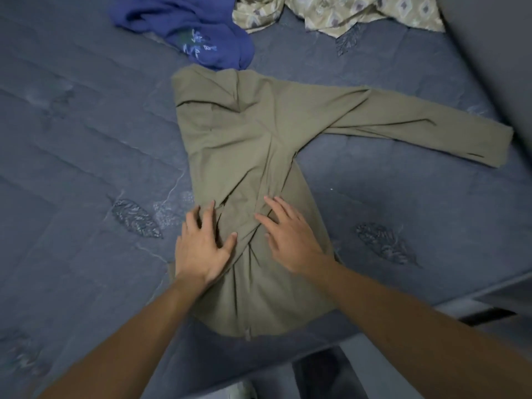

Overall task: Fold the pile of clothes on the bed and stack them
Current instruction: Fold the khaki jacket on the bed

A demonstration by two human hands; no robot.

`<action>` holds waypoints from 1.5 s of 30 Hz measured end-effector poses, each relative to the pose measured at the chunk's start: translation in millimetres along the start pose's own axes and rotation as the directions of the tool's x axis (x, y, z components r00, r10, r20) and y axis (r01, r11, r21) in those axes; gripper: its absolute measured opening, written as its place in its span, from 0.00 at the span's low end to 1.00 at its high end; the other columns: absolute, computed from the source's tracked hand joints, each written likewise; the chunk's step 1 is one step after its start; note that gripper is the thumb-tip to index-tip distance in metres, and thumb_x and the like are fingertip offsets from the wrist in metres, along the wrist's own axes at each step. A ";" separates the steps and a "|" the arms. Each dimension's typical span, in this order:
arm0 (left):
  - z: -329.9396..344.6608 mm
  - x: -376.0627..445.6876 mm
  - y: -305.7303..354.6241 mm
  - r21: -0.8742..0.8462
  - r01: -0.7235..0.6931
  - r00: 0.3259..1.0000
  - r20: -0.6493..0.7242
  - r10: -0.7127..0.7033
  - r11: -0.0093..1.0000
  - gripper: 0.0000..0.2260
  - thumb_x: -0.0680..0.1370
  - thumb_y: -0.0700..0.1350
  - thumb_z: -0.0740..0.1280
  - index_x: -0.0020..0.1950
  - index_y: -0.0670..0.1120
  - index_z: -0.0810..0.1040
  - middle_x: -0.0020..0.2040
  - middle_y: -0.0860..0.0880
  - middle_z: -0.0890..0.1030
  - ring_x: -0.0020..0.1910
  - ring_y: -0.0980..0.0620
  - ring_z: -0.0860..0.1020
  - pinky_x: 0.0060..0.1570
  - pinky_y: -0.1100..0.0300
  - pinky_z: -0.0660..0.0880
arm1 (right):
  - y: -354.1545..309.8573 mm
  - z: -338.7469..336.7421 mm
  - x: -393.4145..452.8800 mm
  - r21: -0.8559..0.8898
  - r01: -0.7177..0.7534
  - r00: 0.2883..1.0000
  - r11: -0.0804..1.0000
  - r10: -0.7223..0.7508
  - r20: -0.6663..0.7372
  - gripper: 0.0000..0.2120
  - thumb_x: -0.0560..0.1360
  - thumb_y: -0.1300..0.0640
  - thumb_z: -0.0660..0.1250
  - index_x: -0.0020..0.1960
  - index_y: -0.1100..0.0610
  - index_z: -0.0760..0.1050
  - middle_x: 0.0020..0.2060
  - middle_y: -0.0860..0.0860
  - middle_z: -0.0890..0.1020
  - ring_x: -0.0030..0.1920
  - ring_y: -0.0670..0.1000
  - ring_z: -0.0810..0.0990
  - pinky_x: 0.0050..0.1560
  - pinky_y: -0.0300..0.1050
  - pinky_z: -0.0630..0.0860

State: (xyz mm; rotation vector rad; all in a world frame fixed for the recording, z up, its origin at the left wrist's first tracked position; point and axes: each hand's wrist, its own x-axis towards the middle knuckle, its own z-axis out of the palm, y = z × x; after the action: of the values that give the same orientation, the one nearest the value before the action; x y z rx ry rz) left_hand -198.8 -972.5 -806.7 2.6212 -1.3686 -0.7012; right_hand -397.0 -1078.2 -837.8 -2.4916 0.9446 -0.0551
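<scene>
Both hands lie flat on the green shirt [247, 133], fingers spread, holding nothing: left hand [201, 246], right hand [290, 237]. One sleeve [403, 122] sticks out right. A blue top [201, 30] lies far on the bed [72, 139].

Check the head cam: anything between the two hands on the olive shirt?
Only the olive shirt itself: a bunched diagonal crease of its fabric runs between the left hand and right hand. Nothing else lies there in the head view.

Left hand [203, 249] and right hand [290, 240] lie flat, fingers spread, arms extended.
</scene>
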 end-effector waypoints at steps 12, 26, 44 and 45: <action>18.6 -114.8 -16.9 0.085 -0.086 0.996 0.008 0.086 0.993 0.07 0.76 0.53 0.69 0.49 0.51 0.77 0.46 0.49 0.83 0.54 0.43 0.77 0.53 0.49 0.63 | -97.9 28.0 -52.1 0.721 -0.565 0.783 0.401 0.536 0.315 0.21 0.80 0.48 0.72 0.70 0.56 0.76 0.53 0.51 0.83 0.57 0.52 0.82 0.60 0.48 0.78; 51.2 -178.3 -1.1 -0.643 -0.105 0.989 0.014 0.149 0.758 0.10 0.81 0.49 0.72 0.61 0.50 0.80 0.47 0.52 0.81 0.45 0.49 0.81 0.52 0.47 0.80 | -86.0 18.4 -88.1 0.847 -0.496 0.773 0.190 0.541 0.331 0.08 0.82 0.66 0.67 0.58 0.61 0.82 0.53 0.56 0.87 0.55 0.55 0.85 0.57 0.49 0.83; 97.6 -160.1 31.1 -0.703 0.389 0.905 0.169 -0.391 0.596 0.15 0.79 0.57 0.72 0.54 0.46 0.79 0.48 0.52 0.83 0.51 0.48 0.80 0.51 0.54 0.74 | 32.2 -15.7 -143.9 0.362 -0.494 0.840 0.791 0.541 -0.036 0.16 0.85 0.50 0.62 0.42 0.56 0.64 0.36 0.53 0.73 0.41 0.58 0.73 0.40 0.51 0.63; 99.2 -160.1 32.8 -0.731 0.381 0.904 0.167 -0.393 0.566 0.14 0.80 0.57 0.71 0.54 0.46 0.79 0.48 0.52 0.83 0.51 0.49 0.81 0.53 0.55 0.75 | 32.4 -14.1 -144.5 0.324 -0.496 0.845 0.805 0.534 -0.034 0.17 0.85 0.47 0.61 0.43 0.55 0.64 0.38 0.56 0.75 0.42 0.59 0.74 0.41 0.53 0.67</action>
State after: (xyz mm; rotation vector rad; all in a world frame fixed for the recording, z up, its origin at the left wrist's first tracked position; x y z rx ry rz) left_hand -345.7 -852.3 -829.0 2.1762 -0.2961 -1.0185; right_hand -529.9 -1013.3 -821.4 -1.8945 1.5175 -0.1657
